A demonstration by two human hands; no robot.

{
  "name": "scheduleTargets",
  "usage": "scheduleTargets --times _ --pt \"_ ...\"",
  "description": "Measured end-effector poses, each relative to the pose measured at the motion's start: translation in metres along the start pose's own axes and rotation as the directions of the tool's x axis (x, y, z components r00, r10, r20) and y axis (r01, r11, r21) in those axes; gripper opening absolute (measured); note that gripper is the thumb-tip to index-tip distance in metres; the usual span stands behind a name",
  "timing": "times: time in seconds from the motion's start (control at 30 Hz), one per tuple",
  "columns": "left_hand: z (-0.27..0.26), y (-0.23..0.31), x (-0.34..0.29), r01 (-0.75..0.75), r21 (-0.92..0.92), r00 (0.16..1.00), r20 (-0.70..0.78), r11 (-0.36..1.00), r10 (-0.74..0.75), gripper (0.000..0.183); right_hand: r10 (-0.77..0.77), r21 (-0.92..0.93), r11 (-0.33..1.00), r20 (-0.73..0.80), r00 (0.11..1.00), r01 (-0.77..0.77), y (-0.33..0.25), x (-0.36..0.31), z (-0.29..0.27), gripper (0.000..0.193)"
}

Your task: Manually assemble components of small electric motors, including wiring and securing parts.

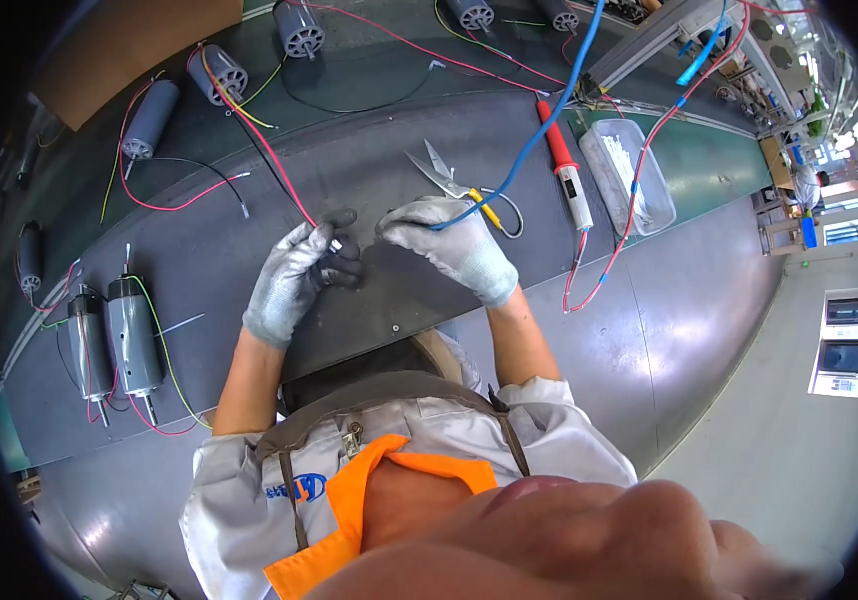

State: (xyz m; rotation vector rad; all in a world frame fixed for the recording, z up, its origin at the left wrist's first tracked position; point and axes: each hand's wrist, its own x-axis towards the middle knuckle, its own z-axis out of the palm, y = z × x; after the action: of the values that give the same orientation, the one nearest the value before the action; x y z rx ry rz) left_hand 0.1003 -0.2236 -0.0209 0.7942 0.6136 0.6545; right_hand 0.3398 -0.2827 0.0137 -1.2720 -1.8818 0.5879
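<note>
My left hand, in a grey-coated work glove, is closed with thumb and fingers pinching the end of a red wire. A small pale tip shows at its fingertips. The wire runs up to a grey cylindrical motor, with a black wire alongside. My right hand, gloved the same way, has its fingers drawn together on the end of a blue cord, which comes down from above; the grip itself is partly hidden. Just beyond that hand lie scissors with yellow on the handle, partly covered by the glove.
A red and white corded hand tool lies at the right beside a clear plastic bin of small white pieces. More motors with loose wires stand or lie along the back and left. Two silver motors are at the near left. A metal frame rises at back right.
</note>
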Motion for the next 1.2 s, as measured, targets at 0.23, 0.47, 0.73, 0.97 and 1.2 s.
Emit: scheduleTargets --times 0.23,0.47,0.73,0.97,1.2 --pt "0.027 0.001 0.014 -0.187 -0.059 0.979 -0.091 0.981 0.181 0.044 0.385 0.625 0.733 -0.058 0.921 -0.267 -0.017 -0.015 -0.005 0.038" --pt "0.046 0.015 0.033 -0.280 0.071 0.941 -0.178 0.957 0.288 0.029 0.343 0.829 0.548 -0.101 0.934 -0.111 0.002 0.001 0.001 0.063" --pt "0.056 0.023 0.026 -0.350 0.074 0.884 -0.303 0.934 0.356 0.033 0.273 0.865 0.450 0.103 0.956 -0.222 -0.003 0.035 0.008 0.068" --pt "0.036 0.028 0.016 -0.339 0.172 0.871 -0.313 0.925 0.377 0.030 0.209 0.890 0.431 0.059 0.976 -0.146 0.004 0.044 0.035 0.062" --pt "0.038 0.024 0.015 -0.317 -0.041 0.925 -0.233 0.947 0.300 0.024 0.264 0.893 0.413 0.069 0.962 -0.177 0.014 0.044 0.061 0.072"
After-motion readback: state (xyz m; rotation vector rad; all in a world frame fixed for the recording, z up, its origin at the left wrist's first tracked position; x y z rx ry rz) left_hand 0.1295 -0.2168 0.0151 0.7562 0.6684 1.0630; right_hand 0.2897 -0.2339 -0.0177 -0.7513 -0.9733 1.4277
